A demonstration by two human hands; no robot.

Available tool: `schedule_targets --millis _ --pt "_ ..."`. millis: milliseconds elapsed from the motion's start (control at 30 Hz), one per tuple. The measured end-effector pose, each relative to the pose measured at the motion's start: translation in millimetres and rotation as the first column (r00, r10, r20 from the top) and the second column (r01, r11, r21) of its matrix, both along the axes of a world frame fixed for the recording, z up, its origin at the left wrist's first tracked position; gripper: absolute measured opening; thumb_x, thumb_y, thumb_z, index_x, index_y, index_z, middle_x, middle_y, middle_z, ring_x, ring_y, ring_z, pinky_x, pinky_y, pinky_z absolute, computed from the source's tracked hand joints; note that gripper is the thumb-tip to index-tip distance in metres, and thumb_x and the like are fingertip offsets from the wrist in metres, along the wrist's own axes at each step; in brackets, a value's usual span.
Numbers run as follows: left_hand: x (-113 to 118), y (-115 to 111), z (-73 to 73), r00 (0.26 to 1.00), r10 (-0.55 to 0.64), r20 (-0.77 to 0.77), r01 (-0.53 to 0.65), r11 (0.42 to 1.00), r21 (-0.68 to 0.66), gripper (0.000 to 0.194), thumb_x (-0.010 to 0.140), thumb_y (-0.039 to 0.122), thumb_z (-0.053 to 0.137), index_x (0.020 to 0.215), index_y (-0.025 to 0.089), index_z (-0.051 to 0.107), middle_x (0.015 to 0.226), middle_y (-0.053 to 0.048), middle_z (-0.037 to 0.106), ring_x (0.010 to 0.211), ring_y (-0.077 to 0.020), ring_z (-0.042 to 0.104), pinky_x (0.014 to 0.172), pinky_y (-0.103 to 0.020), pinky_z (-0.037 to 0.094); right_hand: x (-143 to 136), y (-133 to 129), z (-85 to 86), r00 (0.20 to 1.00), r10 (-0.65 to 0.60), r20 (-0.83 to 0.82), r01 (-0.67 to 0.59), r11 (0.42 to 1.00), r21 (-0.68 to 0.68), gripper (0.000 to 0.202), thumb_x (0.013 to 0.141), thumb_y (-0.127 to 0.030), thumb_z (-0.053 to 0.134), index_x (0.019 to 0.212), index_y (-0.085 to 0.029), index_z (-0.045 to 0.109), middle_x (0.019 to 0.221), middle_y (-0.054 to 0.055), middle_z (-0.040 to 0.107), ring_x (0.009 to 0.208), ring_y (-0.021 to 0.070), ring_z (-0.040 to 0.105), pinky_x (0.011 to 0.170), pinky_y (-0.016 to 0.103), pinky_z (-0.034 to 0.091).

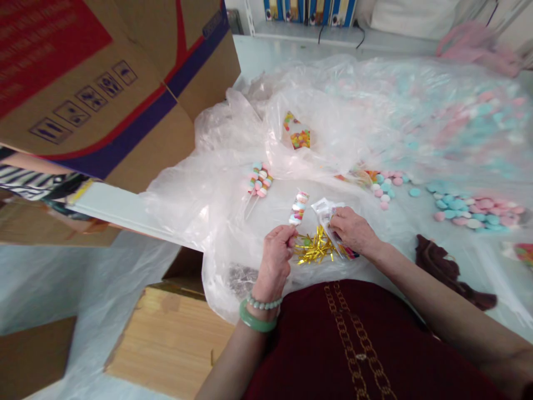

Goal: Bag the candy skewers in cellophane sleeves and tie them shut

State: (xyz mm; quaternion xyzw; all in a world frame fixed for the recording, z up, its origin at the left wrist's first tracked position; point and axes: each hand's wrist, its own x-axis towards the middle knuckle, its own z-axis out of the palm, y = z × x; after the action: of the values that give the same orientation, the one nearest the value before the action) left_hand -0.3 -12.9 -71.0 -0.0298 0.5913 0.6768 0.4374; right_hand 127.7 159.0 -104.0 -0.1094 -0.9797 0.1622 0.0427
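Note:
My left hand (277, 250) pinches the lower end of a wrapped candy stick (298, 208), a column of pastel and coloured pieces in a clear wrapper standing upward from my fingers. My right hand (353, 229) has its fingers closed over small clear plastic packets (322, 206) with white edges; what exactly lies between the fingertips is hidden. Gold twist ties (315, 250) lie in a loose pile between my hands. Farther left, several finished-looking candy sticks (260, 180) rest together on the plastic sheet (225, 205).
Pink, blue and white round candies (478, 211) lie loose at the right, more under a clear bag (458, 116). A brown cloth (443, 272) is near my right forearm. A large cardboard box (137, 66) stands at left; a wooden stool-like surface (175, 339) is below the table.

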Motion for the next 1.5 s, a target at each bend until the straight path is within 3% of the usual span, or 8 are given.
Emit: schedule_targets --millis 233,367,533,700,967,1233,1367,1500 --pt "-1.8 -0.6 -8.7 0.995 -0.013 0.100 0.011 1.000 0.023 0.025 0.065 0.033 0.070 0.065 0.013 0.054 0.049 0.008 0.039 0.035 -0.0002 0.024 0.035 -0.018 0.012 7.7 16.6 3.1 0.938 -0.324 -0.120 0.265 0.897 -0.353 0.016 0.085 -0.016 0.047 0.079 -0.020 0.061 0.080 0.003 0.061 0.079 0.0171 0.057 0.074 0.028 0.044" --pt "-0.2 0.7 -11.1 0.993 -0.055 0.105 0.053 0.998 0.022 0.025 0.068 0.033 0.068 0.064 0.014 0.052 0.049 0.008 0.039 0.035 -0.0008 0.024 0.035 -0.019 0.012 1.5 18.5 9.8 0.954 -0.294 -0.053 0.282 0.946 -0.158 0.022 0.089 -0.019 0.045 0.091 -0.021 0.067 0.095 0.006 0.064 0.091 0.0186 0.058 0.077 0.028 0.041" --pt "-1.1 -1.8 -12.0 0.994 -0.058 0.094 0.057 0.998 0.017 0.027 0.068 0.035 0.068 0.063 0.014 0.051 0.048 0.008 0.039 0.036 -0.0010 0.024 0.036 -0.019 0.013 -15.1 3.0 16.9 0.930 -0.342 0.136 0.333 0.939 0.081 0.021 0.090 -0.030 0.050 0.078 -0.020 0.064 0.084 0.006 0.061 0.085 0.0201 0.056 0.067 0.029 0.036" --pt "0.5 -1.2 -8.4 0.986 -0.114 0.121 0.111 0.993 0.033 0.026 0.068 0.035 0.070 0.066 0.013 0.057 0.049 0.007 0.043 0.037 -0.0012 0.028 0.037 -0.018 0.014 -18.3 -7.6 8.6 0.907 -0.383 0.175 0.375 0.924 0.078 0.025 0.091 -0.019 0.043 0.072 -0.020 0.059 0.080 0.006 0.061 0.079 0.0184 0.054 0.064 0.030 0.033" --pt "3.4 4.9 -8.2 0.950 -0.165 0.266 0.077 0.946 0.314 0.028 0.061 0.032 0.082 0.067 0.012 0.062 0.086 -0.003 0.062 0.068 -0.0077 0.055 0.060 -0.020 0.044 -11.5 -10.7 5.2 0.870 -0.493 0.010 0.489 0.861 -0.136 0.022 0.092 -0.026 0.041 0.074 -0.021 0.053 0.082 0.004 0.058 0.078 0.0177 0.053 0.064 0.028 0.034" --pt "0.9 0.6 -3.7 0.931 -0.124 0.343 0.015 0.952 0.304 0.030 0.059 0.031 0.083 0.067 0.013 0.061 0.075 0.002 0.059 0.060 -0.0066 0.053 0.055 -0.020 0.042 -15.4 -12.0 7.2 0.920 -0.361 0.154 0.354 0.932 0.075 0.019 0.087 -0.015 0.044 0.075 -0.019 0.057 0.082 0.009 0.061 0.078 0.0197 0.053 0.065 0.030 0.034" --pt "4.1 -0.2 -3.7 0.936 -0.124 0.329 0.027 0.959 0.283 0.029 0.059 0.030 0.084 0.069 0.012 0.063 0.083 -0.002 0.063 0.068 -0.0092 0.057 0.063 -0.022 0.047 -16.2 -16.5 14.0 0.883 -0.459 0.101 0.470 0.870 -0.150 0.018 0.087 -0.022 0.044 0.071 -0.020 0.053 0.077 0.004 0.060 0.072 0.0178 0.052 0.061 0.028 0.033" --pt "12.8 5.8 -3.0 0.934 -0.198 0.297 0.093 0.938 0.334 0.031 0.062 0.033 0.083 0.070 0.013 0.061 0.085 -0.005 0.065 0.083 -0.0161 0.063 0.078 -0.029 0.050 -19.7 -36.2 29.8 0.902 -0.432 0.021 0.383 0.775 -0.502 0.014 0.081 -0.023 0.047 0.068 -0.022 0.049 0.069 -0.001 0.057 0.067 0.0153 0.051 0.061 0.026 0.034"
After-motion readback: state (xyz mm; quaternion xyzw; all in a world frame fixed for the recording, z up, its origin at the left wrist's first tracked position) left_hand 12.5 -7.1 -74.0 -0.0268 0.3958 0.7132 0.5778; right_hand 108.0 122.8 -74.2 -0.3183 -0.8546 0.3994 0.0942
